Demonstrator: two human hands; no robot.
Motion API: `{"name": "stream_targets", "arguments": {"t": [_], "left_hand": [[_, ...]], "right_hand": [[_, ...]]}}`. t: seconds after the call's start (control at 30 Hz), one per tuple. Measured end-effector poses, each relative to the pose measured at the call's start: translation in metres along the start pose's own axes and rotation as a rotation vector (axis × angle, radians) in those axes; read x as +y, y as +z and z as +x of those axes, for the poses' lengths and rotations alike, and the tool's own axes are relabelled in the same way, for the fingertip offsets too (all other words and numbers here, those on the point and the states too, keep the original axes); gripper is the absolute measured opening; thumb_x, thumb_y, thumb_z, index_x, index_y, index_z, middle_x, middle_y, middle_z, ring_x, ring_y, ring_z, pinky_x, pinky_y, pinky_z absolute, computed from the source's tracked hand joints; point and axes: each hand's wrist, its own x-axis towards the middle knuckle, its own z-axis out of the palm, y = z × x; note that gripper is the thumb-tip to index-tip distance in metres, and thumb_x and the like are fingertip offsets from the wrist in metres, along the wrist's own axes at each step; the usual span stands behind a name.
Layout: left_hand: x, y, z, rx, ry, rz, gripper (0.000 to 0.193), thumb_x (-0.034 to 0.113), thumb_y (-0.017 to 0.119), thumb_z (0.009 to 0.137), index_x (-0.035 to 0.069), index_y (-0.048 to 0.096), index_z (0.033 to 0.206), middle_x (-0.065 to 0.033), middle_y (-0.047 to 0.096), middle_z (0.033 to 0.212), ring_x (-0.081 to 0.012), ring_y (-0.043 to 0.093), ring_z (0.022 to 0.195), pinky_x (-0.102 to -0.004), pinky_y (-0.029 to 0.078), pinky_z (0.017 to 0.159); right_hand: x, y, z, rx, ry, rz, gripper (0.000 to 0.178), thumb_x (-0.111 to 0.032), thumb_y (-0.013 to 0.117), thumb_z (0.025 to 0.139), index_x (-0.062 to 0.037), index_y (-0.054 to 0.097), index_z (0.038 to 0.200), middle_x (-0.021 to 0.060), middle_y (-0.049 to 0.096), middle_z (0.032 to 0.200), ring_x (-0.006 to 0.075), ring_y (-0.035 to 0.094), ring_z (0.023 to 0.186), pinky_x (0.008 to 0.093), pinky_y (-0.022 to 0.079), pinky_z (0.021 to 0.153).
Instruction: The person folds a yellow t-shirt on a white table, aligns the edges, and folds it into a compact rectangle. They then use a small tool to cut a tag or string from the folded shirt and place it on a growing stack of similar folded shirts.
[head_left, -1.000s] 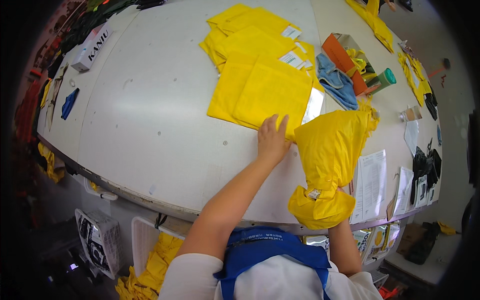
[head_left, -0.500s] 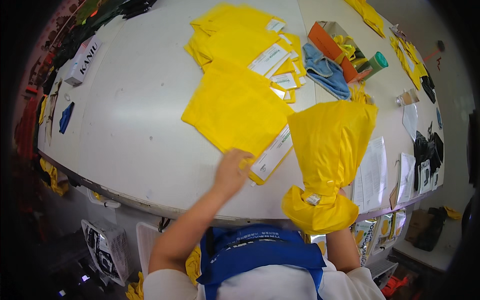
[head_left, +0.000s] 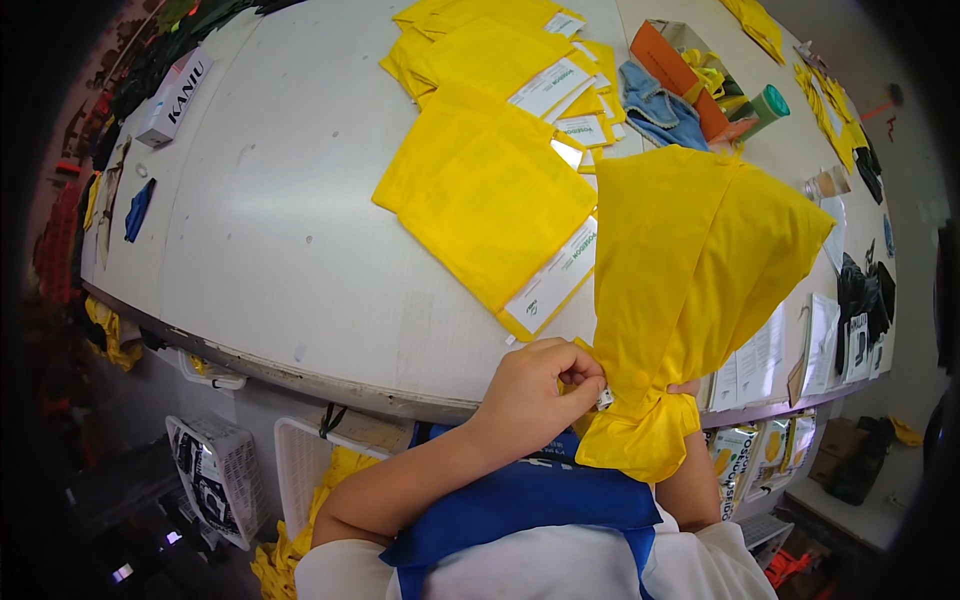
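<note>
A yellow fabric piece, wide at the top and gathered narrow lower down, stands up over the table's near edge in front of me. My left hand is closed in a pinch at its left side, by the gathered part. A small white tag shows at those fingertips. Most of my right hand is hidden behind the fabric, only some fingers showing, wrapped around the gather. Beyond my left hand lies a flat folded yellow fabric item with a white printed card along one edge.
More folded yellow items with cards are stacked farther back. An orange box, blue cloth, green-topped container and glass jar stand at the right. A white carton sits far left; white baskets are below the table.
My left hand has left the folded item's corner and come right and nearer, pinching at the tag on the raised fabric piece. That piece has spread wider and leans to the right.
</note>
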Motion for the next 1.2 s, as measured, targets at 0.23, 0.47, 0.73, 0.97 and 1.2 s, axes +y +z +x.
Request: {"name": "stream_targets", "arguments": {"t": [0.23,0.47,0.73,0.97,1.2], "left_hand": [[-0.012,0.002,-0.009,-0.136,-0.310,-0.584,0.007,0.010,0.056,0.091,0.003,0.054,0.091,0.0052,0.051,0.079,-0.0012,0.043,0.067,-0.0177,0.035,0.058],[-0.013,0.003,-0.013,-0.027,-0.073,-0.402,0.005,0.003,0.056,0.087,0.005,0.052,0.090,0.0010,0.049,0.077,-0.0082,0.047,0.070,-0.0218,0.039,0.062],[0.008,0.003,0.007,0.097,0.667,0.374,0.022,-0.005,0.070,0.067,0.003,0.067,0.088,-0.0077,0.059,0.082,-0.0249,0.056,0.073,-0.0310,0.046,0.063],[0.011,0.004,0.013,0.097,0.817,0.550,0.022,0.002,0.070,0.067,0.003,0.065,0.088,-0.0078,0.058,0.080,-0.0253,0.056,0.070,-0.0324,0.047,0.061],[0.012,0.008,0.011,0.085,0.803,0.501,0.016,0.002,0.066,0.070,0.001,0.060,0.085,-0.0110,0.057,0.082,-0.0260,0.057,0.072,-0.0331,0.048,0.062]], "right_hand": [[0.003,-0.003,-0.006,-0.024,0.014,0.019,0.071,-0.014,0.064,0.071,0.0020,0.038,0.136,0.0188,0.050,0.131,0.0358,0.050,0.119,0.0468,0.039,0.103],[0.002,-0.003,-0.009,-0.046,0.004,0.039,0.071,-0.013,0.064,0.071,0.0021,0.038,0.135,0.0188,0.050,0.131,0.0358,0.050,0.119,0.0468,0.039,0.103],[0.002,-0.003,-0.015,-0.051,0.004,0.051,0.071,-0.013,0.064,0.071,0.0022,0.038,0.135,0.0188,0.050,0.131,0.0359,0.050,0.119,0.0468,0.039,0.103],[0.002,-0.003,-0.017,-0.051,0.011,0.057,0.071,-0.012,0.064,0.070,0.0023,0.038,0.135,0.0188,0.050,0.131,0.0359,0.050,0.119,0.0468,0.038,0.103],[0.004,-0.006,-0.016,-0.057,0.022,0.069,0.071,-0.012,0.064,0.070,0.0024,0.039,0.134,0.0189,0.051,0.131,0.0360,0.050,0.119,0.0468,0.038,0.104]]}}
